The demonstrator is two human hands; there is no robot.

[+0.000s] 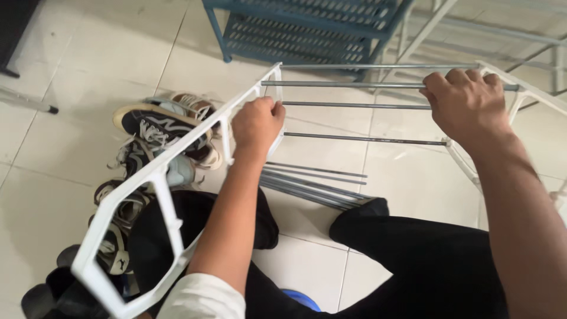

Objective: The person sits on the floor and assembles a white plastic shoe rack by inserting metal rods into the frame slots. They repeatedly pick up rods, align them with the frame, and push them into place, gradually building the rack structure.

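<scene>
The half-built shoe rack stands on the tiled floor (71, 65) in front of the seated person, hemmed in closely. The white left side frame (155, 177) runs from near the knee away toward a blue rack (307, 26), its outer edge just beside a heap of sneakers (156, 133). The white right side frame (520, 88) sits near another pale rack at the far right. Open tile lies to the upper left. Grey metal rods (354, 105) span the two frames, their long axis crosswise, left to right. Spare rods (313, 186) lie on the floor between the legs. The left hand (257, 123) has its grip closed around the left frame's upper end; the right hand (466, 103) grips the second rod (348, 85) near the right frame.
</scene>
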